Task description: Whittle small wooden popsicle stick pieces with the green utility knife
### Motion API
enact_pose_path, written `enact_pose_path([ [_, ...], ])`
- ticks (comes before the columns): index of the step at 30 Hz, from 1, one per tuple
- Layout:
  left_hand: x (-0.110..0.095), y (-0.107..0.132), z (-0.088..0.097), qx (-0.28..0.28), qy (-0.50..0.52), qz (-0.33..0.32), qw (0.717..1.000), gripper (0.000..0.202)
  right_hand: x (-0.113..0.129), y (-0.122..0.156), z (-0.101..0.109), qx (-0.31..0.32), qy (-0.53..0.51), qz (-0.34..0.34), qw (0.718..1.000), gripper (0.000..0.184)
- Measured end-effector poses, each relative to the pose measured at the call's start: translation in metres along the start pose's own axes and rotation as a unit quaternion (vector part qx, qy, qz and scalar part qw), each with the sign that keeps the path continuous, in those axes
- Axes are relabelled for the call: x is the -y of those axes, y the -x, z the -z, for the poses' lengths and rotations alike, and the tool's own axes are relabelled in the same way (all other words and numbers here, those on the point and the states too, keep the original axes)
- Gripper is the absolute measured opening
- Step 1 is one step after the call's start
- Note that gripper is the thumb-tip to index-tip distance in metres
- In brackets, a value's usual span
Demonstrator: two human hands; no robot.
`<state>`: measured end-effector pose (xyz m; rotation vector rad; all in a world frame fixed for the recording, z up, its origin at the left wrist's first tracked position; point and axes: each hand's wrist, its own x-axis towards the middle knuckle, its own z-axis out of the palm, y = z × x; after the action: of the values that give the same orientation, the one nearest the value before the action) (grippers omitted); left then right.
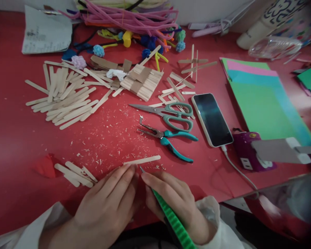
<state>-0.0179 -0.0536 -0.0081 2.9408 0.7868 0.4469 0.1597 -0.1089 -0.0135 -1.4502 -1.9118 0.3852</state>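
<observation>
My right hand [175, 200] is wrapped round a green-handled craft knife [171, 218], its blade tip touching the near end of a wooden stick [142, 160] on the red table [20, 145]. Beside it, my left hand [107, 204] lies with fingers stretched flat, fingertips pressing the stick's left end. Wood shavings are scattered around the stick.
A few cut sticks [76, 174] lie left of my hands. Beyond them are teal pliers [171, 140], scissors [168, 114], a phone [212, 119] on a cable, a pile of sticks [64, 97], a glued stick panel [142, 83], pipe cleaners [134, 17], coloured paper [261, 100] and a purple power strip [248, 152].
</observation>
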Motion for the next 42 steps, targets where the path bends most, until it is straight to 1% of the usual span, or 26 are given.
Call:
enact_pose_path([
  [3,-0.0023,-0.0006,0.0002,0.015,-0.001,0.007,1.000,0.032,0.0002,-0.0014,-0.0008,0.005,0.013,-0.012,1.000,0.030],
  [8,-0.0039,-0.0003,0.0000,0.006,0.004,0.022,1.000,0.028,-0.0011,-0.0036,-0.0011,0.013,0.015,-0.010,1.000,0.029],
  [17,-0.0023,0.0016,-0.0012,0.010,0.020,0.021,1.000,0.039,-0.0014,-0.0001,-0.0038,0.005,0.026,-0.007,1.000,0.027],
  [23,-0.0029,0.0019,-0.0003,0.023,0.041,0.034,0.998,0.035,-0.0028,0.0009,-0.0011,0.023,0.007,-0.008,1.000,0.029],
  [26,-0.0037,0.0038,-0.0015,0.034,0.037,0.030,0.998,0.031,-0.0030,0.0002,-0.0007,0.026,-0.002,-0.007,1.000,0.029],
  [29,-0.0046,0.0061,-0.0032,0.040,0.029,0.040,0.998,0.033,-0.0031,-0.0007,-0.0025,0.024,-0.001,-0.008,1.000,0.029],
  [33,-0.0050,0.0078,-0.0061,0.025,0.019,0.031,0.999,0.033,-0.0042,-0.0005,-0.0052,0.018,0.004,-0.007,1.000,0.026],
  [37,-0.0053,0.0078,-0.0085,0.016,0.017,0.036,0.999,0.036,-0.0048,-0.0013,-0.0052,0.013,-0.009,-0.012,1.000,0.025],
  [42,-0.0005,0.0050,-0.0056,0.002,0.003,0.031,1.000,0.040,-0.0056,-0.0014,-0.0063,0.013,-0.035,-0.012,0.999,0.026],
])
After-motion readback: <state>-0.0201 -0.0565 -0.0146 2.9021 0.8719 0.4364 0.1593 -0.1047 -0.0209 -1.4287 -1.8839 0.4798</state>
